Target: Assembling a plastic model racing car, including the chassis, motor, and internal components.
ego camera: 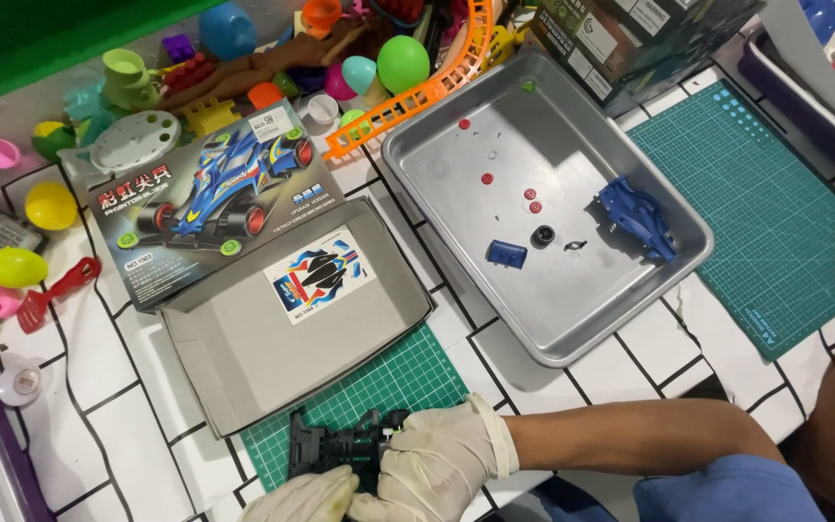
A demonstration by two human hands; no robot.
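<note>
Left hand (pixel 303 496) gloved, at 6 o'clock, fingers closed on chassis | right hand (pixel 434 457) gloved, gripping chassis' right end | black chassis (pixel 332 447) on green mat (pixel 384 382), low centre | tray (pixel 572 319) at 1 o'clock holds blue body (pixel 636 217) | box lid (pixel 244 358) at 10 o'clock

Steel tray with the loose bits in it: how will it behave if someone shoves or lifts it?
The metal tray looks rigid and would probably slide easily on the glossy tiled tabletop. The small red wheels lie loose, so they'd likely skitter or roll. The blue car body seems light and may shift.
</note>
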